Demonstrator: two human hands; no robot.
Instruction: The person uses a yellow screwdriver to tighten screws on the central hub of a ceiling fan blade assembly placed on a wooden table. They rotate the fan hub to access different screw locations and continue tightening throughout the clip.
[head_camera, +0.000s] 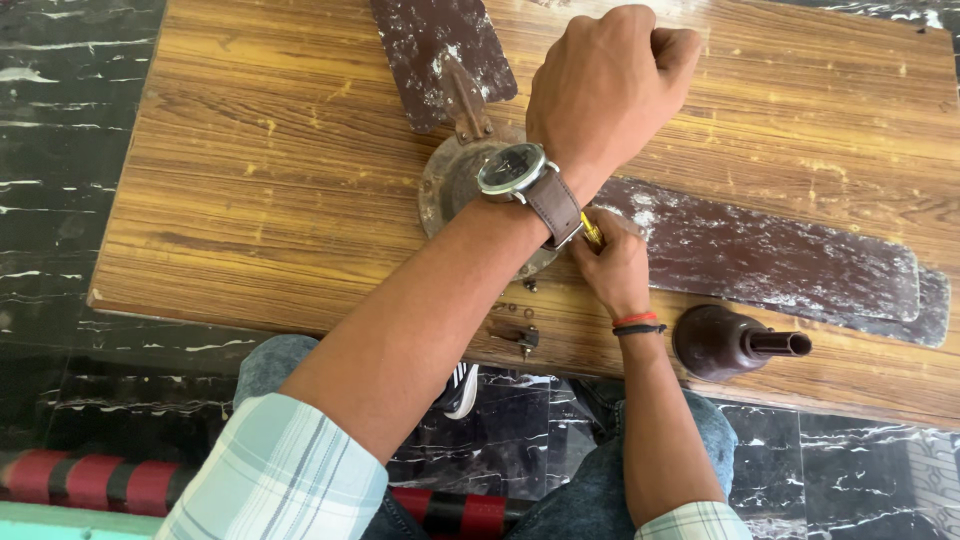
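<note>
A dusty brown ceiling fan lies on a wooden table (260, 170). Its round motor housing (450, 180) sits at the centre, one blade (440, 50) pointing away and another blade (770, 250) stretching right. My left hand (610, 90), a watch on its wrist, is closed into a fist and rests on top of the motor. My right hand (612, 265) grips a yellow-handled screwdriver (592, 230) at the motor's near edge; the tool's tip is hidden under my left wrist.
A brown bell-shaped fan canopy (735, 342) lies on its side near the table's front edge. Small screws and a metal bracket (520, 335) lie loose in front of the motor. Black marble floor surrounds the table; my knees are under its front edge.
</note>
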